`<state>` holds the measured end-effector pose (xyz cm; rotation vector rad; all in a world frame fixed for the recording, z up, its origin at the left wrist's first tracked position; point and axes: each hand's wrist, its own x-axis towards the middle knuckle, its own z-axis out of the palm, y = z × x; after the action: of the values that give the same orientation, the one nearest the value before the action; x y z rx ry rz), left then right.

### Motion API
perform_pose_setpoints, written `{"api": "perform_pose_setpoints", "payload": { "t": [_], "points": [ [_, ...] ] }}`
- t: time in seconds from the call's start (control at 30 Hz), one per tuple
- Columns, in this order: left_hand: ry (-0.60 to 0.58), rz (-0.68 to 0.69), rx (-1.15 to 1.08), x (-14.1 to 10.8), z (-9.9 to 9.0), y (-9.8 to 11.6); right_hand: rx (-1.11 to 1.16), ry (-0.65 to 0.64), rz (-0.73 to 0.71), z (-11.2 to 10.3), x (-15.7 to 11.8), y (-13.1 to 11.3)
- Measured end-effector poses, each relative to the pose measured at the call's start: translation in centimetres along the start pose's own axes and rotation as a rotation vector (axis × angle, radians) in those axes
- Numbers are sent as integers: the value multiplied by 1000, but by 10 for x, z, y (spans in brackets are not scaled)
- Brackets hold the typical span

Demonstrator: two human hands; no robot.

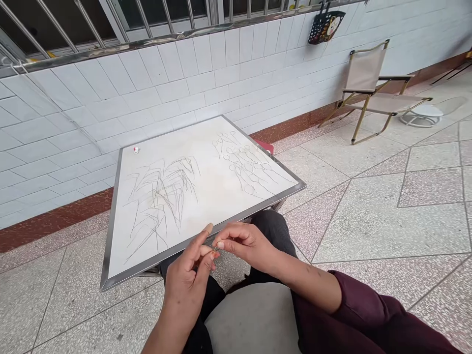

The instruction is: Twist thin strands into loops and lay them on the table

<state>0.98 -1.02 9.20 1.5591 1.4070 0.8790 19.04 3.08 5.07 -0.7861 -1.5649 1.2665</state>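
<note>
My left hand (188, 278) and my right hand (252, 246) meet just in front of the table's near edge. Between their fingertips is a short piece of thin wire (215, 249), pinched from both sides; most of it is hidden by the fingers. A light covering wraps the left index fingertip. On the white tabletop (206, 196), many thin bent wires (157, 191) lie in a loose, overlapping pile at the left. Wires with a round loop at one end (254, 169) are spread out at the right.
A small white and red object (136, 150) sits near the table's far left corner. Behind stands a white tiled wall (165, 83) with a dark patterned bag (326, 24) hanging on it. A folding chair (368, 93) and a white round stand (420, 115) are farther right.
</note>
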Motion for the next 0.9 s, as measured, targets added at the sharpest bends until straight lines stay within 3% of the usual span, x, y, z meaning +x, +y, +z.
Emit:
{"api": "perform_pose_setpoints", "payload": {
  "t": [0.13, 0.27, 0.6, 0.9],
  "points": [
    [89, -75, -96, -1, 3, 3, -87, 53, -18, -1, -2, 7],
    [89, -97, -116, 0, -2, 3, -140, 89, -40, 0, -4, 14],
    [198, -4, 132, 5, 9, 9, -439, 160, -156, 7, -5, 9],
    [108, 68, 314, 9, 8, -1, -539, 152, -96, 8, -5, 14]
  ]
}}
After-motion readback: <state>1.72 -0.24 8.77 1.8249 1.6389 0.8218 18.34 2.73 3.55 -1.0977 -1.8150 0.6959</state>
